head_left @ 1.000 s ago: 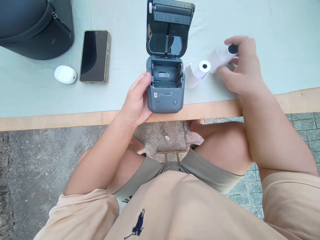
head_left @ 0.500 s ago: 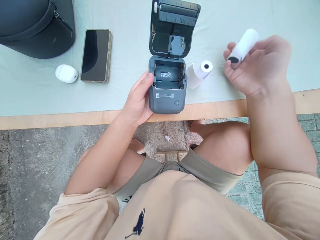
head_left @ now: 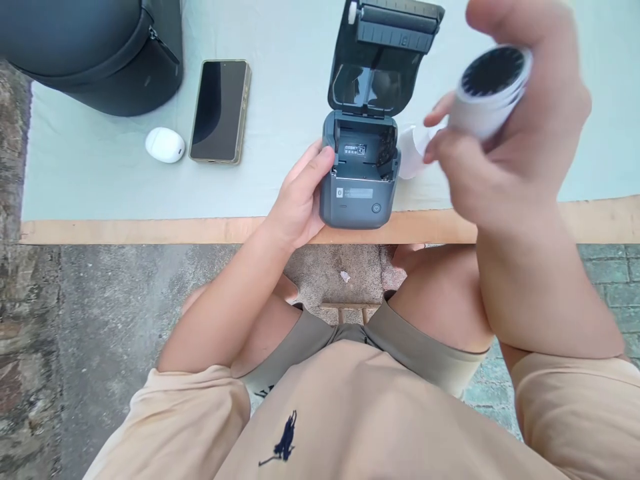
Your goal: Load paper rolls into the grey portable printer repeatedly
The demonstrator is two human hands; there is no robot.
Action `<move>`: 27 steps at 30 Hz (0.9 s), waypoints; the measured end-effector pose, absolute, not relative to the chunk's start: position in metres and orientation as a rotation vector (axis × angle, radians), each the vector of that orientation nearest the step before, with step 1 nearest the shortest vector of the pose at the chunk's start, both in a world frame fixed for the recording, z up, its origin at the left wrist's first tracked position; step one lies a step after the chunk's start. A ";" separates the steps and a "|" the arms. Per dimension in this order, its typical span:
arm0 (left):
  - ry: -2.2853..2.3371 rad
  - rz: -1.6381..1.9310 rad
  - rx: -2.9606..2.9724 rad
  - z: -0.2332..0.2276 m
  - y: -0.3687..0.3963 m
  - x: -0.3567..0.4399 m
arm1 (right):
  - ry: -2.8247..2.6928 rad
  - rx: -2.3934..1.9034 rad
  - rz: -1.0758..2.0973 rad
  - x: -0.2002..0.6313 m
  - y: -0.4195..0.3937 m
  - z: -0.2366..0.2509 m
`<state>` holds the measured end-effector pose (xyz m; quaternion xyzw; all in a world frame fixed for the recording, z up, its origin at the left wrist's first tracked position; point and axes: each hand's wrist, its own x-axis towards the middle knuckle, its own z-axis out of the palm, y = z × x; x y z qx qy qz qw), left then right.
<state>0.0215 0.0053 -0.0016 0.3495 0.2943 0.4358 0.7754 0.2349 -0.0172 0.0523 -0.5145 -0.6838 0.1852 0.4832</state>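
A small grey printer [head_left: 361, 193] stands at the table's near edge with its lid [head_left: 385, 60] flipped up and its paper bay bare. My left hand [head_left: 299, 200] grips its left side. Up close to the camera, my right hand [head_left: 505, 127] holds a white paper roll [head_left: 487, 90], its dark core end facing me. A second white paper roll [head_left: 411, 152] lies on the table just right of the printer, mostly hidden behind my right hand.
A black phone [head_left: 220, 111] lies face up left of the printer, with a white oval case [head_left: 165, 145] beside it. A dark zipped bag [head_left: 100, 50] fills the far left corner. The table has a wooden front edge [head_left: 150, 230]; my knees sit below it.
My right hand picked a paper roll off the table and raised it toward the camera. The view shifted, so everything sits further right. My left hand stayed on the printer.
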 end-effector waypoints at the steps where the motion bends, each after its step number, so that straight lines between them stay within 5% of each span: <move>1: 0.644 0.955 0.756 -0.002 0.005 0.022 | -1.785 -1.155 0.337 0.229 -0.017 0.053; 20: 0.640 0.955 0.700 0.010 -0.003 0.025 | -2.128 -1.534 -0.013 0.211 -0.009 0.048; 27: 0.647 0.965 0.761 0.002 0.001 0.025 | -2.077 -1.315 -0.064 0.216 -0.007 0.036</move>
